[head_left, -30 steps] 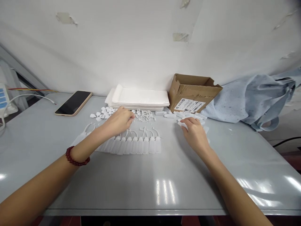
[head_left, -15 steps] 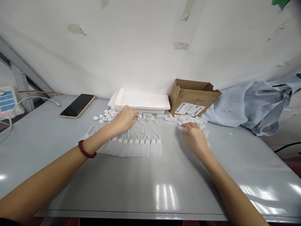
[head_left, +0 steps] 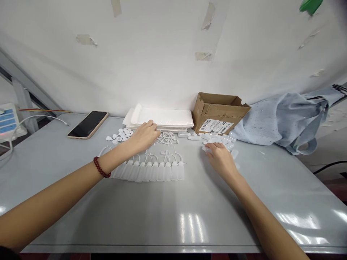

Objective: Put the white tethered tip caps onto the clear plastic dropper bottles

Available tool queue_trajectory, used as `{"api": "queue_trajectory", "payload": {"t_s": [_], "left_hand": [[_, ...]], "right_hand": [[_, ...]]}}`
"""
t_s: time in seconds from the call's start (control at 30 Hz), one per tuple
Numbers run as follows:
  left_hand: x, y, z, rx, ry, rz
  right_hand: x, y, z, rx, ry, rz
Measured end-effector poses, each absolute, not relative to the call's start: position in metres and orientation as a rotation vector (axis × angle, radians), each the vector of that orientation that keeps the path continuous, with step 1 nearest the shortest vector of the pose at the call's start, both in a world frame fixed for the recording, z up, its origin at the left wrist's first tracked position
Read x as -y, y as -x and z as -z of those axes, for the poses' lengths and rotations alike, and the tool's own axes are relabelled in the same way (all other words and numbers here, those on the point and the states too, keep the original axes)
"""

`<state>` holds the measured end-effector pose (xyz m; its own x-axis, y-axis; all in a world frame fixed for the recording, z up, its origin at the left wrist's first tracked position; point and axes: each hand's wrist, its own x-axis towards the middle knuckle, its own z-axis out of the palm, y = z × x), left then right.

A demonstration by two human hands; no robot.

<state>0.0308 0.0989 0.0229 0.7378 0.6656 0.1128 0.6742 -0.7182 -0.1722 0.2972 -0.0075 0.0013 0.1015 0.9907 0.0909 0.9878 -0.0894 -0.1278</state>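
much tabletop (head_left: 146,213) separates bottles (head_left: 160,173) from front edge (head_left: 151,249); whether left hand (head_left: 145,135) or right hand (head_left: 221,159) grips, i cannot tell.

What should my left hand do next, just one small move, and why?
Perhaps pinch up one of the loose white tubes with your left hand: it is right beside them, though its grip is hidden. The lined-up bottles in front show similar tubes at their necks, and your right hand is at the loose bottles.

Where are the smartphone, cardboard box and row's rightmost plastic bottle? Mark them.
Smartphone (head_left: 88,125), head view: middle of screen.
Cardboard box (head_left: 221,112), head view: front panel.
Row's rightmost plastic bottle (head_left: 180,171), head view: body.
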Motion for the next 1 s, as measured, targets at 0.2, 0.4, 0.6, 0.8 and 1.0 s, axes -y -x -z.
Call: {"api": "queue_trajectory", "payload": {"t_s": [0.2, 0.4, 0.6, 0.8, 1.0], "left_hand": [[-0.104, -0.024, -0.028, 1.091, 2.766, 0.182], [-0.104, -0.015, -0.036, 1.316, 2.776, 0.419], [-0.094, -0.016, -0.047, 1.659, 2.674, 0.701], [-0.076, -0.018, -0.051, 1.948, 2.535, 1.357], [-0.078, -0.016, -0.048, 1.896, 2.422, 1.569]], "right_hand": [[0.007, -0.297, 0.0, 1.98, 2.157, -0.031], [0.009, -0.294, 0.003, 1.954, 2.038, -0.037], [0.011, -0.293, 0.005, 1.875, 1.901, -0.061], [0.016, -0.284, 0.004, 1.839, 1.739, -0.147], [0.021, -0.276, 0.003, 1.826, 1.653, -0.179]]}}
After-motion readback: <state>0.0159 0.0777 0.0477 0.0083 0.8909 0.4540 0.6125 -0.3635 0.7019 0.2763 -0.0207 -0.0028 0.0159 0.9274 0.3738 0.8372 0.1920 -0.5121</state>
